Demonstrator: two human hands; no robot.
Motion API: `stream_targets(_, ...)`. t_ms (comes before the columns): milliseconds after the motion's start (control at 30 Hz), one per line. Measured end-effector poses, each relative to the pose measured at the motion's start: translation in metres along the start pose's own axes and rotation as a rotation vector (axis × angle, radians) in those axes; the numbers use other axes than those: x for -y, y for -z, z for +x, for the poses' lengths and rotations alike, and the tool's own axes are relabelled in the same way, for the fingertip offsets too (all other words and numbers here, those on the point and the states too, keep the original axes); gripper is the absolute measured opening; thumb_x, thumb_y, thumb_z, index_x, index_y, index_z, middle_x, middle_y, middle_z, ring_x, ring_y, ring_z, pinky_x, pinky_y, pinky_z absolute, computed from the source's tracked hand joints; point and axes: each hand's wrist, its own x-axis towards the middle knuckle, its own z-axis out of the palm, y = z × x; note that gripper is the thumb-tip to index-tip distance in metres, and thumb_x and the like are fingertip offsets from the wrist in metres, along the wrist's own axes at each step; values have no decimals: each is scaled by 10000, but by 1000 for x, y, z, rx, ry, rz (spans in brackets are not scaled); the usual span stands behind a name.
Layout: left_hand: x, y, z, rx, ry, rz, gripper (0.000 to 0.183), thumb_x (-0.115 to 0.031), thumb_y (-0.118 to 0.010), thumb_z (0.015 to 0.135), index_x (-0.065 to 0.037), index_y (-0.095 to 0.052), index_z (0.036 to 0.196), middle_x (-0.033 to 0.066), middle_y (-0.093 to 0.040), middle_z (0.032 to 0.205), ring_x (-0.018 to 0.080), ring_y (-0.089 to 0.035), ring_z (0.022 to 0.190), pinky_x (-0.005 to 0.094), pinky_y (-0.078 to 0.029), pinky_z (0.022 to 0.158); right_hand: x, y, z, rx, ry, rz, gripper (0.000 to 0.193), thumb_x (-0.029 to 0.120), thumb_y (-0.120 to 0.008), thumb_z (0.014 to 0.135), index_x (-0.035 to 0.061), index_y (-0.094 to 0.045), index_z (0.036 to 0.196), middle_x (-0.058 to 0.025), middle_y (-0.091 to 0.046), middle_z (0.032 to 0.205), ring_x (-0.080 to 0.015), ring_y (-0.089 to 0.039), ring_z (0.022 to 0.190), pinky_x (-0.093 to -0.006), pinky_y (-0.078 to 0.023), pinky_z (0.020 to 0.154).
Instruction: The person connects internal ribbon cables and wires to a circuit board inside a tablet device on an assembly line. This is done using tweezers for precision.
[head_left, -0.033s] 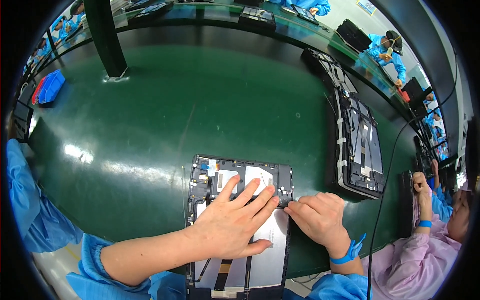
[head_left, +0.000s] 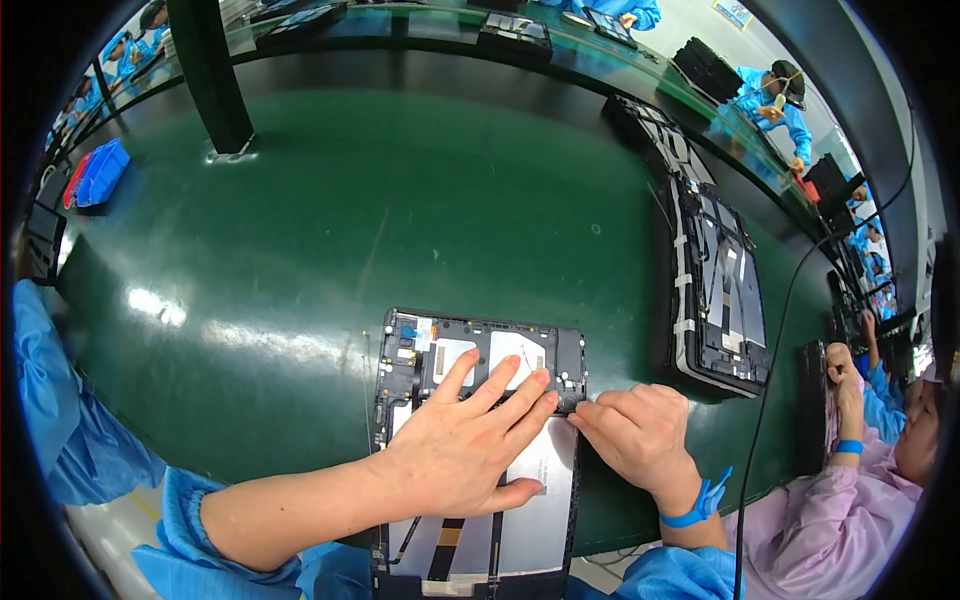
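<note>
An opened tablet (head_left: pixel 545 470) lies lengthwise before me at the table's near edge, its circuit boards, silver battery area and ribbon cables exposed. Across its upper half my left hand (head_left: pixel 470 430) rests flat, fingers spread and holding nothing. At the tablet's right edge, just below the board section, my right hand (head_left: pixel 635 430) has its fingers curled, with thumb and forefinger pinched against the side. What sits between those fingertips, if anything, is too small to make out. A blue band (head_left: pixel 700 500) circles my right wrist.
Right of the tablet stands a stack of similar opened tablets (head_left: pixel 725 290), with another stack behind it. A black cable (head_left: pixel 775 350) hangs down on the right. A co-worker in pink (head_left: pixel 810 530) sits close by there. Blue bin (head_left: pixel 103 172) and dark post (head_left: pixel 212 80) stand far left.
</note>
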Motion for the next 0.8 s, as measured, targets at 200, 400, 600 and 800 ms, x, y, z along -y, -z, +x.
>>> stream_targets(200,0,-2,-1,-45,-7,-2,644,-497,-457,709,-8,-424,1128,142,-386,1188,309,-337,1104,500,-209,905,2,1,2,17,16,-7,118,164,-617,589,131,-569,691,46,-475,586,-102,-416,453,-244,-310,385)
stream_targets(400,0,-3,1,-45,-6,8,645,-492,-467,695,-2,-436,1113,149,-395,1177,312,-348,1092,505,-211,903,13,13,15,248,-70,-69,131,137,-642,585,92,-532,639,-7,-463,538,-148,-444,438,-269,-326,386)
stream_targets(600,-1,1,1,-73,23,50,612,-461,-442,712,3,-440,1110,143,-394,1166,285,-347,1076,513,-242,876,30,18,32,339,-185,-191,171,140,-618,611,77,-461,593,-39,-449,510,-188,-464,437,-291,-336,383)
stream_targets(800,-2,-8,0,-108,11,59,661,-509,-457,680,-13,-440,1118,135,-404,1179,305,-365,1083,530,-227,883,26,7,3,104,-321,-75,111,149,-616,602,115,-513,624,-11,-472,518,-160,-491,447,-270,-358,385)
